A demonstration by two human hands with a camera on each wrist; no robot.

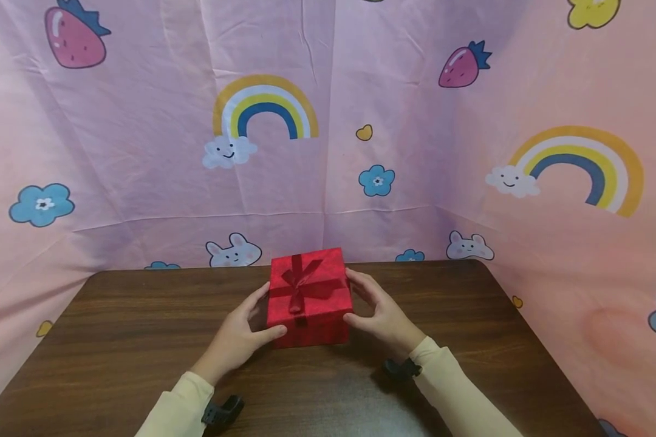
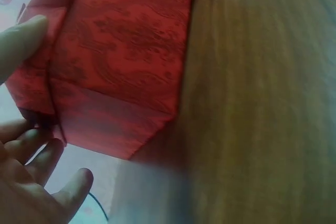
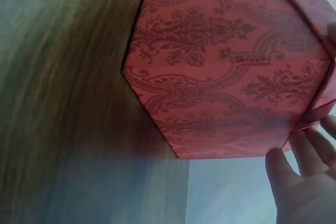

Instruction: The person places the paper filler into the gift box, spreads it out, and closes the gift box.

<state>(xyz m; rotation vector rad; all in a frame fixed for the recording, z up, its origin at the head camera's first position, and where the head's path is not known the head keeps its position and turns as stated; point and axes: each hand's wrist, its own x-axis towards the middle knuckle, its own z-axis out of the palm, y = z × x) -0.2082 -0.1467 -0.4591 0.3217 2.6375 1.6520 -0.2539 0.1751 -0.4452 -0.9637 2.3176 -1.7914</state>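
A red gift box [image 1: 314,335] with a dark damask pattern stands on the wooden table, its lid [image 1: 328,267] on and crossed by a dark red ribbon with a bow [image 1: 297,284]. My left hand [image 1: 234,340] grips the lid at the left, thumb at the front corner and fingers along the side. From the right, my right hand [image 1: 384,321] holds the opposite edge in the same way. Both wrist views show the fingertips at the lid's rim, above the patterned walls of the box [image 2: 126,40]. What lies inside the box is hidden.
The dark wooden table [image 1: 142,321] extends around the box. Behind it and at the sides hangs a pink and lilac cloth [image 1: 158,158] printed with rainbows, strawberries and flowers. Each wrist carries a black strapped device [image 1: 223,411].
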